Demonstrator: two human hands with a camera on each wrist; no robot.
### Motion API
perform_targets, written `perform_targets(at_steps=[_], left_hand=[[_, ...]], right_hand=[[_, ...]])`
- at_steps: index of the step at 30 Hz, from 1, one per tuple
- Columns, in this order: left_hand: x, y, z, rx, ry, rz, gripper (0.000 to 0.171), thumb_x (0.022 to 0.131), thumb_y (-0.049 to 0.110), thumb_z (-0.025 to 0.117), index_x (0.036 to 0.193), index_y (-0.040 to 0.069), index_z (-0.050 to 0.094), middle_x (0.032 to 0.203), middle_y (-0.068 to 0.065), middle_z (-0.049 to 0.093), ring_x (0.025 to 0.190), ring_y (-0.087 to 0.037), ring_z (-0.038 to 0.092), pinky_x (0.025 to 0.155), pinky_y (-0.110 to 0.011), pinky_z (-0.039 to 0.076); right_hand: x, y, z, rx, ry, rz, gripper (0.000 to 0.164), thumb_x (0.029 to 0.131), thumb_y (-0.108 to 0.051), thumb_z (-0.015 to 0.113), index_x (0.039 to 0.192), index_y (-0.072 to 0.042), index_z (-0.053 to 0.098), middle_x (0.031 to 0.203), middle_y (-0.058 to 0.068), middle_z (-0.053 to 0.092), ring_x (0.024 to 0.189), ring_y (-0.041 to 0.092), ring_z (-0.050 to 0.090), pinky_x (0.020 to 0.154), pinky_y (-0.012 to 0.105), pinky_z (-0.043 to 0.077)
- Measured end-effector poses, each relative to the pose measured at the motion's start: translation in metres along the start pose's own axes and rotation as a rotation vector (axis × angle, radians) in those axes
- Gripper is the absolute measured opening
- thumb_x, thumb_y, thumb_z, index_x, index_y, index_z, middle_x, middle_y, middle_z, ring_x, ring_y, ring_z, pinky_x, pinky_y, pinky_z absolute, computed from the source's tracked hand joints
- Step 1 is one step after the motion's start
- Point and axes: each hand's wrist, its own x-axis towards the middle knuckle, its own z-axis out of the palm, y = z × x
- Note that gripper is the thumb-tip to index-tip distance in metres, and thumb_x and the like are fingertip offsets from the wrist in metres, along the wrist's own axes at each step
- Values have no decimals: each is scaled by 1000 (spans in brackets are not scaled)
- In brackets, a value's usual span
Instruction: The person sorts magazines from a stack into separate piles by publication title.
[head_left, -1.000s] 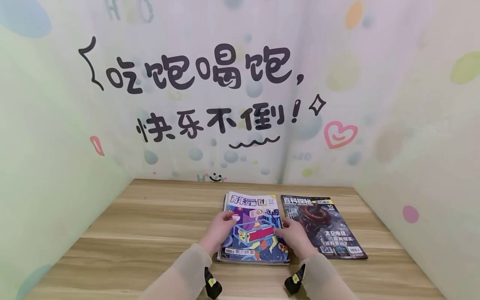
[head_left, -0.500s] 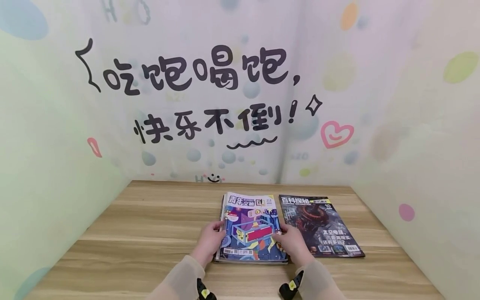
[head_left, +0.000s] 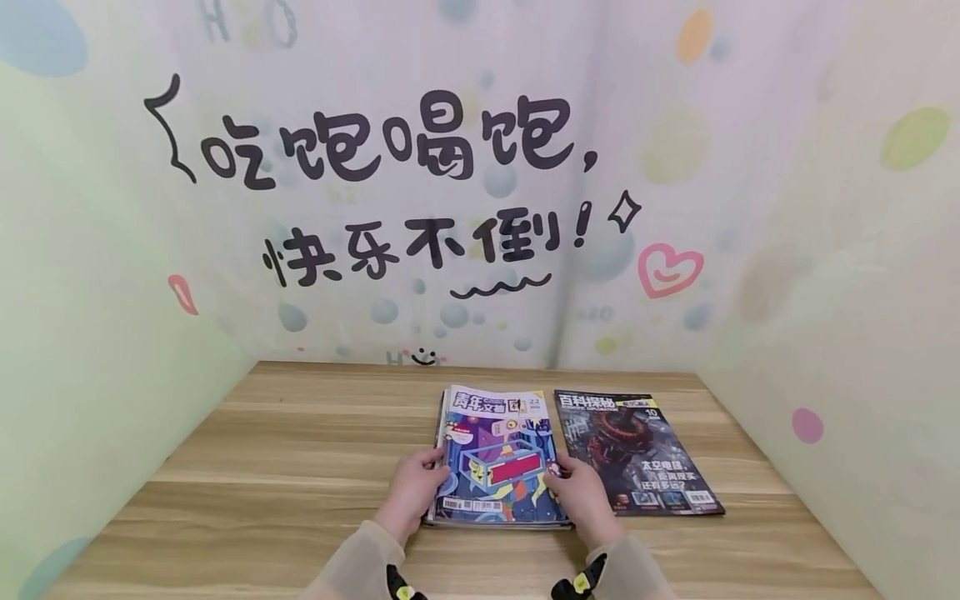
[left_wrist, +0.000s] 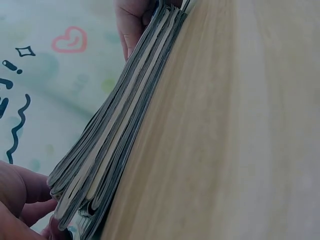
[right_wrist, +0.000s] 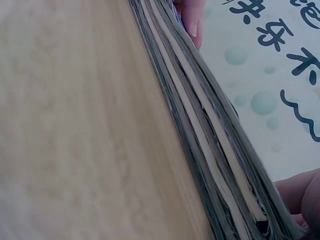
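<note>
A stack of several magazines (head_left: 480, 433) lies on the table, its top cover purple and blue with a red box drawing. My left hand (head_left: 411, 493) grips the stack's left side, thumb at the cover's edge and fingers along the side. At the opposite side my right hand (head_left: 587, 498) holds it the same way, thumb over the cover. The left wrist view shows the layered page edges (left_wrist: 122, 120) from the near end, uneven at the left corner beside the left hand (left_wrist: 20, 200). In the right wrist view, the right hand (right_wrist: 302, 200) appears partly, at the stack's corner.
A single dark magazine (head_left: 630, 450) with a red ring-shaped machine on its cover lies close to the right of the stack, slightly angled. The wooden table (head_left: 285, 467) ends at a back wall (head_left: 360, 325) with black lettering, and side walls enclose it.
My left hand has slid nearer along the stack's left edge, drawing its fingers off the cover. The right hand has shifted slightly nearer. The stack and the dark magazine keep their places.
</note>
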Motion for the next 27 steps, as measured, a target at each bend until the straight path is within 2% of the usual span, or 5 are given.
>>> perform_targets(at_steps=[9, 13, 17, 21, 27], left_hand=[[0, 3, 4, -76, 19, -25, 43, 89, 4, 60, 130, -8, 53, 134, -30, 48, 116, -38, 52, 97, -48, 45], [0, 8, 5, -83, 15, 2, 44, 89, 4, 60, 130, -11, 51, 130, -29, 52, 115, -37, 54, 96, -46, 47], [0, 11, 5, -44, 5, 30, 45, 90, 5, 59, 130, -13, 50, 121, -27, 59, 109, -34, 58, 93, -44, 49], [0, 12, 5, -19, -48, 21, 49, 90, 4, 56, 134, -15, 44, 124, -29, 57, 110, -34, 58, 93, -45, 48], [0, 10, 4, -160, -137, -46, 54, 93, -2, 47, 142, -14, 29, 134, -34, 46, 111, -37, 58, 90, -43, 51]], right_hand=[[-2, -2, 2, 6, -4, 11, 51, 91, -6, 60, 135, 14, 44, 132, 30, 50, 116, 36, 51, 100, 53, 40], [-1, -2, 3, 25, -3, 23, 51, 91, -6, 59, 136, 13, 44, 133, 30, 50, 116, 35, 51, 100, 53, 40], [0, -1, 4, 40, 8, 18, 51, 90, -5, 60, 135, 13, 44, 132, 30, 51, 115, 35, 51, 99, 52, 41], [0, 0, 3, 63, 6, 36, 51, 90, -5, 60, 136, 12, 45, 131, 28, 52, 111, 32, 52, 96, 50, 44], [0, -1, -1, 101, -26, 57, 51, 92, -9, 60, 137, 11, 44, 126, 26, 54, 100, 27, 55, 84, 41, 48]])
